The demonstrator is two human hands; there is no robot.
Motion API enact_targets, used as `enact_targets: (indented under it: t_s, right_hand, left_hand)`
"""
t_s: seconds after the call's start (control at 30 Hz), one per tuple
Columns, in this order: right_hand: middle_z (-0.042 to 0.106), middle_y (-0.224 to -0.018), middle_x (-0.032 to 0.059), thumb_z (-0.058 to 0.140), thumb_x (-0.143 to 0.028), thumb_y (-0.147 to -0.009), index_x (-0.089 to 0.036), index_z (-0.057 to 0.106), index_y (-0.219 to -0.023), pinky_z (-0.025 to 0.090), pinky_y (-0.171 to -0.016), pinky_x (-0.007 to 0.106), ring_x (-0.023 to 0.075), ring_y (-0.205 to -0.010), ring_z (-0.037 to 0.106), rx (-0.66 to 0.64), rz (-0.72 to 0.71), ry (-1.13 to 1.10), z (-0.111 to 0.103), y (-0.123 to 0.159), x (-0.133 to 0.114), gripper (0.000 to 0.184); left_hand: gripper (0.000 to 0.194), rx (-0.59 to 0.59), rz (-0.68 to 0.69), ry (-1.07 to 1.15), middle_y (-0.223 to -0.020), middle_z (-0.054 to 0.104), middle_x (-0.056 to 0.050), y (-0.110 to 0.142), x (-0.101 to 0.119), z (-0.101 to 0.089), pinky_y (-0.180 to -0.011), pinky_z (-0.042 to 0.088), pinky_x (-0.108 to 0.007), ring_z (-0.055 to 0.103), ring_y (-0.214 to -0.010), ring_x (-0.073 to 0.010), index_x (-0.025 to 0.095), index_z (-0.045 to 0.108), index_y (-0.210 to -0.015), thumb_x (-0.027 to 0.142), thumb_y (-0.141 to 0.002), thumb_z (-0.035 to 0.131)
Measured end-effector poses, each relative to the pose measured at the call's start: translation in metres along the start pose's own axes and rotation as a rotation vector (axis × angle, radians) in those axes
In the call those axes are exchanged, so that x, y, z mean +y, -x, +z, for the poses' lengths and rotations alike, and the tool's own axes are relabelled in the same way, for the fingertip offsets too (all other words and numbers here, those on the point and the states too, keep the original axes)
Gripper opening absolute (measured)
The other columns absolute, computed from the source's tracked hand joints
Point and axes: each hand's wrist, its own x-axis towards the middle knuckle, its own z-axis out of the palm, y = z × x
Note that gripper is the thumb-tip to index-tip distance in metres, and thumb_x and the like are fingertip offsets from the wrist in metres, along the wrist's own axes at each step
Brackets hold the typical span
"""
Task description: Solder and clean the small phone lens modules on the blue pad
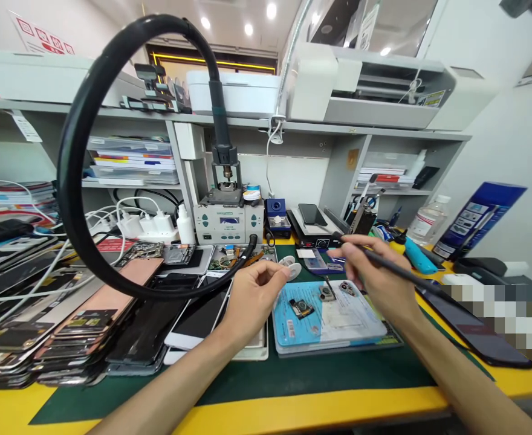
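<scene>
Between the thumb and fingers of my left hand is a small clear spool, which looks like a solder wire spool; any wire is too fine to see. My right hand is closed around a black soldering iron, its cable running back over my forearm. The iron's tip points left, above the back of the mat. Below and between both hands lies a blue and clear plastic case. On its lid rest a small camera-like part, a square metal part and a round-holed part.
A hot air station stands behind, its thick black hose looping across the left. Stacked phones and screens crowd the left side. A clear bottle, a blue box and a dark phone sit at right.
</scene>
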Motion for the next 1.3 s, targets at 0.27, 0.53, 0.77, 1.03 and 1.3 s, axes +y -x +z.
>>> enact_targets:
  t_s: [0.27,0.53,0.77,1.03,1.3]
  right_hand:
    - [0.052,-0.055,-0.0053,0.069,-0.061,-0.085,-0.015,0.071,-0.097,0.027,-0.033,0.021,0.0072,-0.039,0.041,0.147,0.244,-0.063,-0.019,-0.038,0.024,0.048]
    - [0.065,-0.124,0.0102,0.064,-0.034,-0.098,-0.016,0.062,-0.127,0.059,-0.085,0.043,0.0226,-0.102,0.068,-0.148,0.509,0.116,0.034,-0.110,0.024,0.034]
    - [0.063,-0.130,0.0116,0.064,-0.034,-0.097,-0.016,0.061,-0.130,0.057,-0.089,0.046,0.0249,-0.108,0.066,-0.174,0.468,0.294,0.101,-0.173,0.024,0.038]
    - [0.063,-0.131,0.0114,0.063,-0.035,-0.098,-0.017,0.062,-0.129,0.057,-0.091,0.045,0.0252,-0.109,0.066,-0.109,0.300,0.522,0.133,-0.178,0.031,0.036]
    - [0.063,-0.129,0.0109,0.064,-0.035,-0.097,-0.016,0.061,-0.130,0.057,-0.089,0.046,0.0255,-0.108,0.066,-0.237,0.345,0.592,0.141,-0.191,0.041,0.037]
  left_hand:
    - [0.031,0.002,-0.004,-0.010,-0.068,0.061,-0.001,-0.003,-0.010,-0.005,-0.065,0.039,-0.027,0.048,-0.064,-0.0140,0.015,0.070,-0.074,0.044,-0.083,0.072]
    - [0.030,0.014,0.009,0.012,-0.072,0.066,-0.003,-0.005,-0.007,-0.011,-0.070,0.042,-0.029,0.053,-0.067,-0.0163,0.016,0.070,-0.070,0.044,-0.080,0.071]
    - [0.023,0.033,0.028,0.024,-0.074,0.071,-0.005,-0.007,-0.009,-0.019,-0.072,0.046,-0.031,0.059,-0.068,-0.0183,0.016,0.070,-0.067,0.035,-0.080,0.067]
    - [0.020,0.025,0.034,0.028,-0.075,0.072,-0.007,-0.009,-0.012,-0.018,-0.072,0.047,-0.032,0.063,-0.072,-0.0203,0.015,0.072,-0.070,0.029,-0.081,0.066]
    - [0.019,0.020,0.031,0.064,-0.066,0.066,-0.005,-0.009,-0.011,-0.016,-0.062,0.043,-0.029,0.057,-0.065,-0.0172,0.014,0.070,-0.066,0.028,-0.078,0.066]
